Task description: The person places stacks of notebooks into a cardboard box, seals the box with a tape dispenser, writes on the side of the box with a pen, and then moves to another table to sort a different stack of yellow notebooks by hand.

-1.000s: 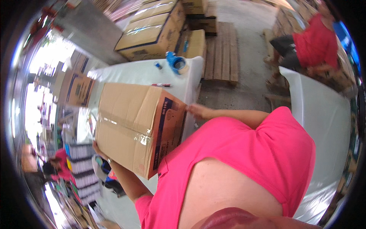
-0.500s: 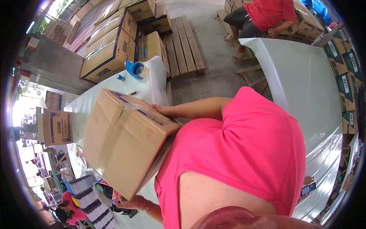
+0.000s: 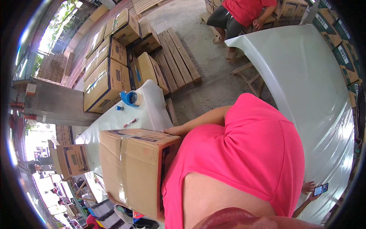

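Note:
A large taped cardboard box [image 3: 141, 171] is held against the front of my pink shirt, over the white-covered table [image 3: 148, 110]. My right hand [image 3: 167, 132] grips its upper edge, with most of the fingers hidden by the box. At the opposite lower edge, a small part of my left hand [image 3: 110, 197] shows against the cardboard; its palm and wrist are out of sight. Clear tape runs down the middle of the box's facing side. Whether its base touches the table cannot be seen.
On the table lie a blue tape dispenser [image 3: 129, 98], a blue-capped bottle [image 3: 119, 108] and a red-and-white pen [image 3: 130, 122]. Stacked cartons [image 3: 108, 86] stand beside a wooden pallet [image 3: 173, 57]. A person in red [image 3: 244, 15] sits far off; another person's hands hold a phone [image 3: 320, 189].
The box has turned from a tilted position to a more level one, moving lower and closer to my body. My left hand has shifted along its lower edge and is now mostly hidden.

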`<state>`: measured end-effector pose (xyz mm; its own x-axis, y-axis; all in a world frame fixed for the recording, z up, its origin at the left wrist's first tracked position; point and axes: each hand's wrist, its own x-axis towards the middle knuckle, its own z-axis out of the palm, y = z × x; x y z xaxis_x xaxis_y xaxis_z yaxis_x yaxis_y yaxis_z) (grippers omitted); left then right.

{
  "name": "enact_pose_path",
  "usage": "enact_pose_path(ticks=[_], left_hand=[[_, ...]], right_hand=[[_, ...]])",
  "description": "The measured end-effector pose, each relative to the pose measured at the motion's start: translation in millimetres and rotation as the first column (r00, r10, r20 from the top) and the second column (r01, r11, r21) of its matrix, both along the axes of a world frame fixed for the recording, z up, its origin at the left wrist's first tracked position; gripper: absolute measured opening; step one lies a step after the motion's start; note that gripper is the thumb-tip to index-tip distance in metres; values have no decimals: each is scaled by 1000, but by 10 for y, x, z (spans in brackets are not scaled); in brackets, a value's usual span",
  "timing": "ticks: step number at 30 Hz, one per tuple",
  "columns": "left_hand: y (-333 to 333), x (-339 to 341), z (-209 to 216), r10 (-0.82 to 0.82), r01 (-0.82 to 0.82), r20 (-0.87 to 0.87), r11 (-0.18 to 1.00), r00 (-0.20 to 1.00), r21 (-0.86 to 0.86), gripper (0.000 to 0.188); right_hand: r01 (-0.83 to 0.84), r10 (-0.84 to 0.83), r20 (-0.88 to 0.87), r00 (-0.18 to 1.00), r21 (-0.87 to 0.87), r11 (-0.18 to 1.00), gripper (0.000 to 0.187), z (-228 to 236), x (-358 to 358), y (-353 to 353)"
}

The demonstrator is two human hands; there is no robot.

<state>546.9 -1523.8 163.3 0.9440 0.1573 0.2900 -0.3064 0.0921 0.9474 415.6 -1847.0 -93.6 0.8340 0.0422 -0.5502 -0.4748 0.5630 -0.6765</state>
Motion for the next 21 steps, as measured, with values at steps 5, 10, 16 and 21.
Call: enact_pose_path(ticks=[5,10,16,21], left_hand=[[-535,-137,54,-18,18,27,1000,999,5,46],[-1125,-339,82,-67,67,37,998,997,2,45],[-1893,-597,31,-183,183,26,983,983,-16,44],[-2540,-767,-60,-306,306,22,951,952,-43,44]], right_hand=[[-15,16,11,1000,-24,1000,53,57,-179,-367],[4,-5,-12,1000,-44,999,52,104,-454,-862],[75,-79,-44,996,-75,994,52,152,-918,-1482],[179,-186,-76,980,-95,979,51,157,-1374,-1921]])
